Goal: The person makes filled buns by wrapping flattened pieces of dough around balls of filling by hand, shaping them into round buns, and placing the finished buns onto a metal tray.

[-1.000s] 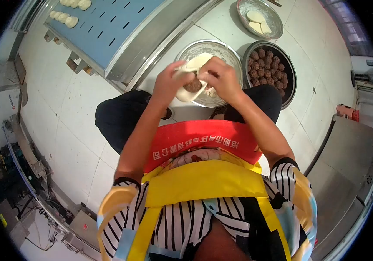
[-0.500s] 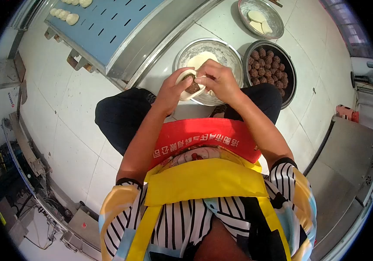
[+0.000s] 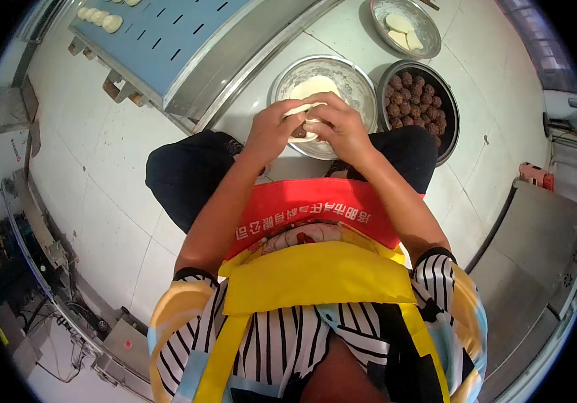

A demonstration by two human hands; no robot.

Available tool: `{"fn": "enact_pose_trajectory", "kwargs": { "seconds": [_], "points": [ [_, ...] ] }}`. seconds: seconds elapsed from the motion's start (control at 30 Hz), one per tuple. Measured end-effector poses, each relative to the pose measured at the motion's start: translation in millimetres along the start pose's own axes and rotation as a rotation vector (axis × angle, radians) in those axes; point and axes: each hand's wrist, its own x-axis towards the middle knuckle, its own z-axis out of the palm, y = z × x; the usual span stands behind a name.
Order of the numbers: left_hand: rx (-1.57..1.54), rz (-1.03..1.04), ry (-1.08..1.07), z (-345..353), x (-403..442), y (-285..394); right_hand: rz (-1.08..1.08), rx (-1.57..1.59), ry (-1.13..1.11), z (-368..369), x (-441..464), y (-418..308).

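Observation:
Between my two hands, over the near part of a floury steel bowl (image 3: 355, 87), is a round dough wrapper (image 3: 304, 139) around a brown filling ball (image 3: 299, 131). My left hand (image 3: 271, 132) supports it from the left, thumb on the filling. On the right side, the fingers of my right hand (image 3: 342, 129) are bent and pinch the dough's edge. The fingers partly hide both dough and filling. Another flat dough disc (image 3: 315, 86) lies in the bowl just beyond my hands.
A dark basin (image 3: 454, 121) of several brown filling balls stands right of the bowl. Behind it is a smaller bowl (image 3: 435, 33) with dough pieces. At upper left, a blue slotted surface (image 3: 174, 40) in a metal frame carries white dough balls (image 3: 111, 23).
My hands have come closer together over the wrapper. My left fingers now reach over its far edge, and less of the filling shows.

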Motion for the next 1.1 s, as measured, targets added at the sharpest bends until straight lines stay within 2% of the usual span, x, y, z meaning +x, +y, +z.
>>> {"fn": "enact_pose_trajectory", "kwargs": {
  "seconds": [0.03,0.1,0.2,0.23,0.33,0.37,0.47,0.57,0.67,0.77,0.87,0.97,1.1],
  "points": [
    [0.018,0.028,-0.008,-1,3,-4,-0.064,-0.039,-0.002,1,0,2],
    [0.057,0.088,-0.02,-2,9,-8,0.077,-0.021,0.084,-3,1,-2],
    [-0.726,-0.167,0.164,21,1,5,0.242,0.115,0.224,4,6,2],
    [-0.76,-0.098,0.068,27,3,-7,0.288,0.177,0.267,5,7,4],
    [-0.846,-0.192,0.129,27,-1,-8,0.324,0.206,0.178,1,9,-8],
    [-0.85,-0.176,0.133,26,-4,-5,0.343,0.21,0.121,-5,8,-20],
    [-0.896,-0.137,0.11,23,-4,0,0.322,0.114,0.163,-6,5,-21],
    [-0.866,-0.145,0.009,20,-3,-1,0.229,0.231,0.123,-5,1,10],
    [-0.823,-0.192,-0.07,15,-8,3,0.098,0.145,0.088,-6,0,4],
    [-0.732,-0.225,-0.102,12,-3,1,0.065,0.176,0.135,-1,-1,9],
    [-0.627,-0.314,-0.144,7,-6,12,0.187,0.032,0.07,-3,-1,0],
    [-0.63,-0.238,0.025,17,-4,-5,0.217,-0.014,0.103,-1,0,3],
    [-0.565,-0.062,0.189,30,-6,-17,0.312,0.134,0.058,2,8,-2]
  ]
}}
